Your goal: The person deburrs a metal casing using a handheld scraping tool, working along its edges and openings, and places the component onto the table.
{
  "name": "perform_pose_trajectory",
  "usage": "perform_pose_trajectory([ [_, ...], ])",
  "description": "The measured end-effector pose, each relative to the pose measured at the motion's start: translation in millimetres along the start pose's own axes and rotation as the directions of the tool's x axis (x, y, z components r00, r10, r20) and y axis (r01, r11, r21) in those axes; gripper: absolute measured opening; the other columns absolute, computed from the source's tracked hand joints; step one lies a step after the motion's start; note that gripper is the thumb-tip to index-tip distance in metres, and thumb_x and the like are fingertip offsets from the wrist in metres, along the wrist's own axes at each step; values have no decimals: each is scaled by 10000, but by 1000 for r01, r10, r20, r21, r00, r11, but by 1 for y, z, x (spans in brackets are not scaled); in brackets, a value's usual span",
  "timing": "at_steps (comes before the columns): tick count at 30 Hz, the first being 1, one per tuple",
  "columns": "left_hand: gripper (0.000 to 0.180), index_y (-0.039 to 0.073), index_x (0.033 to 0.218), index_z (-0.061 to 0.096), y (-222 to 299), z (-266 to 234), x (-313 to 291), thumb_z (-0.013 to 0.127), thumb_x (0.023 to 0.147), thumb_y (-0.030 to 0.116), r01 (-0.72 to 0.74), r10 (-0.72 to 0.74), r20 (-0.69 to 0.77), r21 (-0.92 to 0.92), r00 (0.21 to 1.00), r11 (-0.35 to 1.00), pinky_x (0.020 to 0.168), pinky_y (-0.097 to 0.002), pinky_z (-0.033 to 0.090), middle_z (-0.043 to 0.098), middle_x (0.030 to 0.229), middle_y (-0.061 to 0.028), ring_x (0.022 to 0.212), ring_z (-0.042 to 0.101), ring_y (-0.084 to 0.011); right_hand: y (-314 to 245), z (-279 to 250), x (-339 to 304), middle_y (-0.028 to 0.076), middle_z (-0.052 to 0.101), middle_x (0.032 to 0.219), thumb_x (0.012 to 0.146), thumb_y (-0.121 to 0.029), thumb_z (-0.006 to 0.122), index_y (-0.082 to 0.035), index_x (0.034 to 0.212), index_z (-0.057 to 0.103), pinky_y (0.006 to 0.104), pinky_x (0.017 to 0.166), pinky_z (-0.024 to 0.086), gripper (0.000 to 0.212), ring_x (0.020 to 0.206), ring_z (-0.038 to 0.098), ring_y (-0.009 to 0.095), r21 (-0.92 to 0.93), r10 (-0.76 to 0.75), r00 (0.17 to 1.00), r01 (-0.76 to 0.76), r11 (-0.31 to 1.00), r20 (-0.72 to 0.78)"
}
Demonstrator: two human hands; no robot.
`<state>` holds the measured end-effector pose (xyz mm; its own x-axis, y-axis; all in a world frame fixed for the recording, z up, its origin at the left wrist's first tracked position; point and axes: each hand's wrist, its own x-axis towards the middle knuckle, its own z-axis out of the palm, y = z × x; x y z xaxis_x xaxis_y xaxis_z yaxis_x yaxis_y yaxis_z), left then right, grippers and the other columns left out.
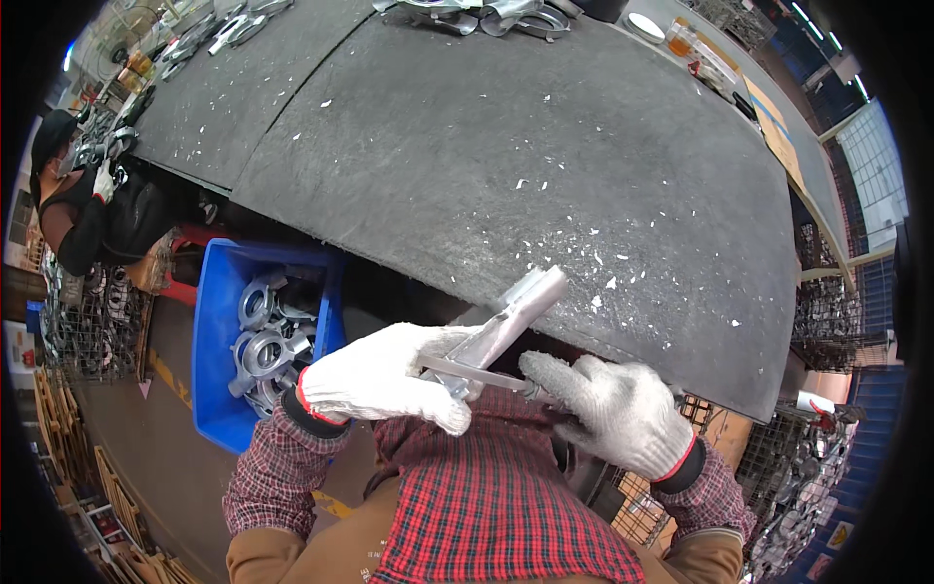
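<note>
My left hand (375,378), in a white knit glove, is wrapped round a silvery cast metal part (518,316). The part is tilted, and its far end reaches over the near edge of the dark table (418,146). In my right hand (632,411), also gloved, is a narrow flat metal file (469,373). The file's blade lies across the near end of the part, close to my left fingers. My right fingers hide its other end. Pale metal shavings (611,283) are scattered on the tabletop beyond the part.
To the left, a blue bin (219,341) holds several ring-shaped metal castings (268,352). More castings (501,15) sit at the table's far edge. A co-worker (92,209) handles parts at the far left. Wire cages with metal parts (793,487) stand at the right.
</note>
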<state>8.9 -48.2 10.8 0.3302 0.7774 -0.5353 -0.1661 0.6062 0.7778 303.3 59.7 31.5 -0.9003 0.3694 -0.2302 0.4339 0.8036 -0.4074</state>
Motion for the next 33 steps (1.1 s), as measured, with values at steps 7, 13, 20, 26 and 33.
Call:
perform_pose_trajectory([
  [7, 938, 16, 1477, 643, -1, 20, 3, 1021, 732, 443, -299, 503, -11, 793, 864, 531, 916, -364, 573, 746, 1165, -133, 1056, 732, -259, 26, -5, -5, 180, 792, 1086, 928, -268, 855, -128, 1599, 512, 430, 755, 635, 766, 902, 817, 348, 687, -132, 956, -87, 721, 260],
  [13, 1039, 12, 1598, 549, -5, 27, 8, 999, 764, 438, -216, 516, -213, 730, 829, 648, 1007, -358, 566, 717, 1336, -167, 1192, 714, -244, 11, -3, -11, 175, 790, 1057, 955, -287, 803, -164, 1594, 506, 435, 707, 668, 715, 844, 807, 345, 334, -21, 1000, 20, 942, 1],
  [20, 1168, 15, 1722, 350, -4, 46, 24, 994, 769, 216, -316, 327, -412, 98, 850, 944, 996, -367, 575, 670, 1343, -100, 1119, 671, -182, 16, 12, 1, 187, 786, 1067, 965, -280, 804, -145, 1625, 470, 446, 746, 679, 753, 894, 814, 350, 253, -4, 997, 24, 967, -82],
  [26, 1013, 55, 1773, 189, -38, 64, 43, 781, 956, 142, -539, 483, -394, -38, 782, 841, 1024, -363, 550, 599, 1390, -91, 1176, 632, -178, 10, 16, -1, 260, 774, 1237, 1001, -330, 790, -173, 1663, 411, 490, 932, 656, 779, 1119, 787, 422, 628, 254, 965, -160, 762, -63],
  [33, 900, 6, 1747, 258, -40, 61, 52, 737, 1000, 156, -495, 430, -463, -21, 775, 869, 1027, -349, 546, 617, 1390, -105, 1188, 635, -175, 10, 21, -5, 242, 797, 1072, 1002, -293, 782, -148, 1658, 400, 515, 812, 658, 773, 948, 805, 445, 524, 234, 968, -156, 838, -86],
])
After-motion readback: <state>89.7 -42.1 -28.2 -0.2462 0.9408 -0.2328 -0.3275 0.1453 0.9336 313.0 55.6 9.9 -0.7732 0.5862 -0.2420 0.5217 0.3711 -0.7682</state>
